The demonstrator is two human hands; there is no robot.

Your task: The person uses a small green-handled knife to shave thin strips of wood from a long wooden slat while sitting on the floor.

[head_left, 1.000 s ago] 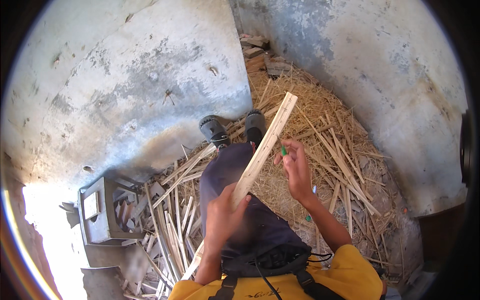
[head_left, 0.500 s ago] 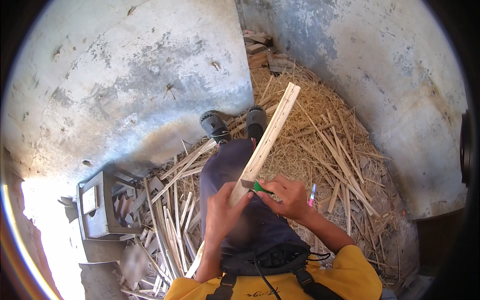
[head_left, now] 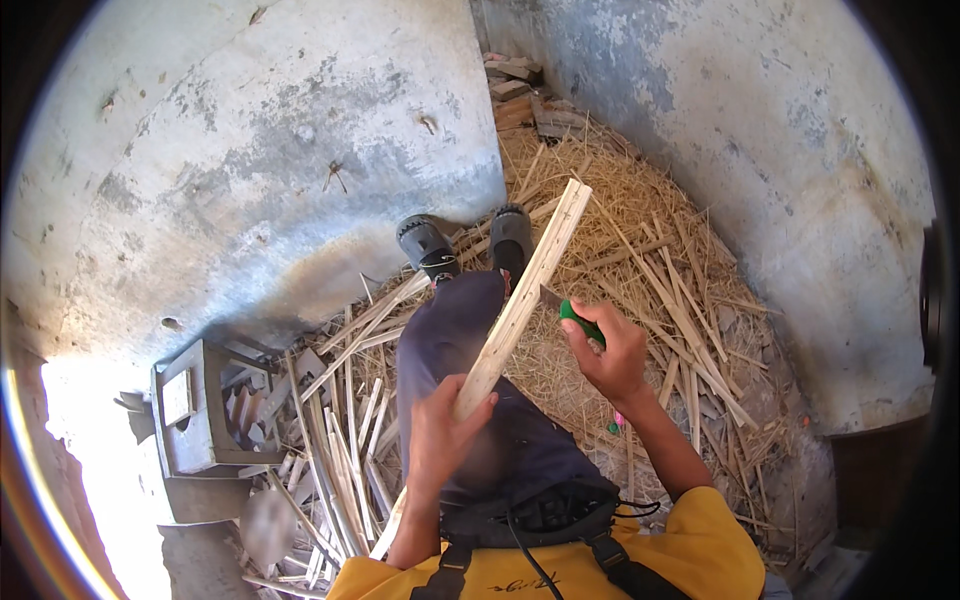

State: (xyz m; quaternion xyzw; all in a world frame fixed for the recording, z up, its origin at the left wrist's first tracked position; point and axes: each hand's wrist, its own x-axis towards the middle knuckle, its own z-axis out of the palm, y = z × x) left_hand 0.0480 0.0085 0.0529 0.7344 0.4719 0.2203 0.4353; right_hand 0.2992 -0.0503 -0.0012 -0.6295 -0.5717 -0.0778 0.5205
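A long pale wooden strip slants across my lap, its far end raised over the straw and its near end passing beside my left forearm. My left hand is closed around its lower half. In my right hand is a green-handled knife with a short dark blade. The blade's tip points left at the strip, with a small gap seeming to separate them. My fingers hide part of the handle.
Straw and shavings cover the floor ahead, with loose wooden strips on the right. More strips lie at left beside an overturned wooden stool. Worn walls rise ahead. A small pink object lies near my right forearm.
My right hand has moved right and away from me with the knife, lifting its blade off the wooden strip. The strip's far end has shifted slightly left and nearer. My left hand keeps its grip.
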